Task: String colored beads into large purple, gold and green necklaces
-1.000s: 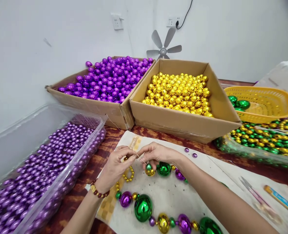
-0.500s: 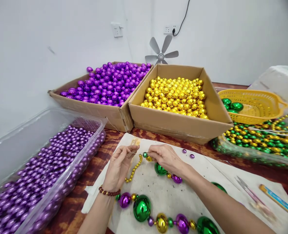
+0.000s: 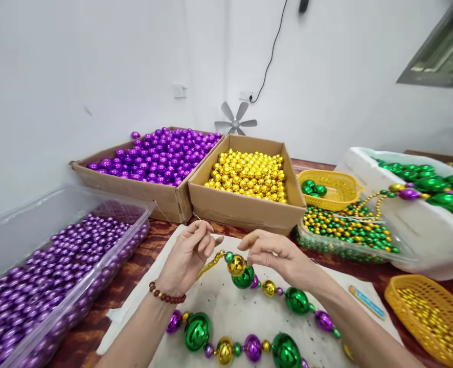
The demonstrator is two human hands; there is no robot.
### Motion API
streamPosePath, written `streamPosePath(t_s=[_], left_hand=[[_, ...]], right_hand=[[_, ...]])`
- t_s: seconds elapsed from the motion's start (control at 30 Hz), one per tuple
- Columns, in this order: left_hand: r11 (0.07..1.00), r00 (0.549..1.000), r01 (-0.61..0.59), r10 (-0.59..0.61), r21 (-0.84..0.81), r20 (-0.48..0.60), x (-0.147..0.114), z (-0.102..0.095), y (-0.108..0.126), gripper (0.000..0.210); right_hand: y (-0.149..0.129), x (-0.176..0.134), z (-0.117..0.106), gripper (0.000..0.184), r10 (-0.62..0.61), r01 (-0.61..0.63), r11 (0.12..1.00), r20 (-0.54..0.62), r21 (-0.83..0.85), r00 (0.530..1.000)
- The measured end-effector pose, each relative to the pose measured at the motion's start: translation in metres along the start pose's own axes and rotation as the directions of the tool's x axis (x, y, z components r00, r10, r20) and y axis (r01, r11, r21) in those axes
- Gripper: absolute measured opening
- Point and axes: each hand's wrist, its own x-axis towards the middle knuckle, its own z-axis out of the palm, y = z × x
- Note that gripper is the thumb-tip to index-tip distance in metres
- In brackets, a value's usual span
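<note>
My left hand (image 3: pixel 191 250) is raised over the white cloth (image 3: pixel 226 306), thumb and index finger pinched; a thin pale thread (image 3: pixel 197 217) sticks up at its fingertips. To its right my right hand (image 3: pixel 274 253) hovers with the fingers apart and holds nothing. Between the hands hangs one end of a bead garland: a small green bead (image 3: pixel 229 257), a gold ball (image 3: pixel 236 265) and a large green ball (image 3: pixel 243 277). A chain of tiny gold beads (image 3: pixel 211 262) runs from this end behind my left hand. The rest of the garland (image 3: pixel 252 347) curves across the cloth in purple, gold and green.
Boxes of purple balls (image 3: pixel 165 156) and gold balls (image 3: pixel 247 176) stand behind. A clear bin of purple beads (image 3: pixel 73 266) is at left. At right are yellow baskets (image 3: pixel 337 191), a tub of green and gold beads (image 3: pixel 349 230), a foam box (image 3: pixel 406 225) and a blue-yellow cutter (image 3: pixel 366 301).
My right hand has let go of the garland end and its fingers have spread. The thread stretched between my hands no longer shows. The view has turned and shows more on the right.
</note>
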Motion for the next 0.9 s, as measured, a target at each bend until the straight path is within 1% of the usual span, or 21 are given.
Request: streamPosePath(t_s=[0.03,0.1,0.17,0.23,0.33,0.4,0.43,0.5,0.53,0.6,0.67,0.7,0.73,0.77,0.8,0.83,0.87,0.9], left_hand=[[1.0,0.999,0.005,-0.005,0.007,0.034,-0.001,0.012,0.004,0.014],[1.0,0.994,0.008,-0.008,0.007,0.106,-0.003,0.041,0.013,0.014],[1.0,0.981,0.005,-0.007,0.011,0.192,-0.004,0.073,0.027,0.013],[0.999,0.958,-0.025,0.012,0.04,0.285,-0.005,0.109,0.046,0.011],[0.987,0.907,-0.119,0.063,0.11,0.416,-0.005,0.164,0.083,0.011],[0.966,0.861,-0.208,0.107,0.153,0.497,-0.007,0.204,0.109,0.014],[0.95,0.834,-0.265,0.139,0.166,0.534,-0.009,0.224,0.122,0.017],[0.903,0.785,-0.395,0.235,0.171,0.573,-0.016,0.264,0.146,0.022],[0.872,0.76,-0.455,0.274,0.181,0.59,-0.021,0.284,0.158,0.024],[0.809,0.695,-0.554,0.32,0.195,0.644,-0.031,0.321,0.182,0.032],[0.744,0.623,-0.637,0.342,0.202,0.703,-0.041,0.353,0.204,0.056],[0.708,0.586,-0.677,0.356,0.199,0.728,-0.046,0.367,0.213,0.066],[0.67,0.545,-0.718,0.371,0.19,0.752,-0.05,0.379,0.221,0.071],[0.631,0.498,-0.756,0.385,0.172,0.777,-0.054,0.388,0.226,0.068],[0.597,0.451,-0.788,0.392,0.151,0.802,-0.057,0.393,0.229,0.058],[0.576,0.418,-0.806,0.393,0.135,0.819,-0.058,0.396,0.229,0.043],[0.573,0.406,-0.809,0.382,0.131,0.83,-0.058,0.397,0.226,0.028],[0.587,0.411,-0.798,0.361,0.139,0.837,-0.057,0.395,0.22,0.02]], right_hand=[[-0.01,-0.002,-0.003,0.02,-0.033,0.039,0.99,-0.043,0.135,0.999],[-0.031,-0.004,-0.007,0.021,-0.075,0.112,0.933,-0.121,0.341,0.99],[-0.054,-0.004,-0.014,0.022,-0.093,0.181,0.877,-0.212,0.444,0.973],[-0.082,-0.004,-0.025,0.021,-0.105,0.251,0.855,-0.324,0.453,0.94],[-0.136,-0.005,-0.052,0.016,-0.177,0.349,0.883,-0.466,0.314,0.867],[-0.177,-0.007,-0.073,0.015,-0.269,0.415,0.894,-0.536,0.17,0.8],[-0.198,-0.008,-0.083,0.016,-0.323,0.454,0.885,-0.574,0.097,0.752],[-0.241,-0.011,-0.102,0.019,-0.429,0.532,0.846,-0.631,-0.031,0.646],[-0.262,-0.012,-0.111,0.022,-0.469,0.556,0.828,-0.643,-0.08,0.606],[-0.303,-0.017,-0.127,0.03,-0.517,0.572,0.807,-0.648,-0.151,0.559],[-0.34,-0.023,-0.141,0.039,-0.542,0.575,0.797,-0.642,-0.187,0.543],[-0.356,-0.028,-0.146,0.044,-0.553,0.578,0.791,-0.64,-0.202,0.533],[-0.37,-0.032,-0.151,0.049,-0.569,0.583,0.782,-0.637,-0.222,0.52],[-0.381,-0.037,-0.154,0.053,-0.59,0.592,0.767,-0.633,-0.246,0.501],[-0.387,-0.042,-0.156,0.054,-0.616,0.607,0.747,-0.624,-0.27,0.481],[-0.39,-0.046,-0.157,0.054,-0.637,0.621,0.729,-0.617,-0.288,0.461],[-0.388,-0.05,-0.156,0.05,-0.648,0.63,0.718,-0.614,-0.295,0.451],[-0.382,-0.053,-0.156,0.041,-0.647,0.635,0.718,-0.61,-0.286,0.457]])
